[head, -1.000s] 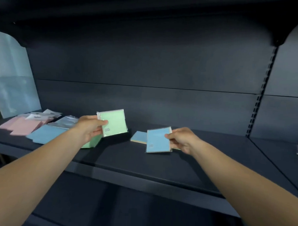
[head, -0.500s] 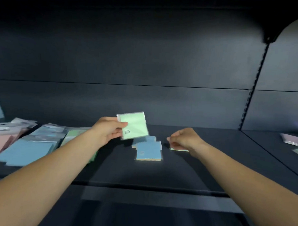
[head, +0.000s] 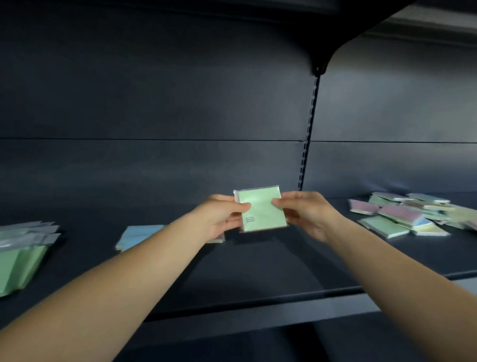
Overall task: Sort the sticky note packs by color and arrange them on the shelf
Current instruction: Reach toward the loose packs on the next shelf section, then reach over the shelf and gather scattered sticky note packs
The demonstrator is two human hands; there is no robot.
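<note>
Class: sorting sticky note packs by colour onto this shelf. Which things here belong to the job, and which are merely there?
Job: green pack held by left hand and right hand; green stack; blue packs; mixed pile; shelf.

Merely there: back panel; slotted upright.

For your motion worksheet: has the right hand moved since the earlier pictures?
Yes. The right hand left the blue packs lying on the shelf and rose leftward to pinch the green pack with the left hand.

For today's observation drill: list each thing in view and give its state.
Green pack: lifted, gripped by both hands.
Left hand: pinching pack.
Right hand: pinching pack.
Blue packs: flat on shelf.
Green stack: sorted, left.
Mixed pile: unsorted, right.
</note>
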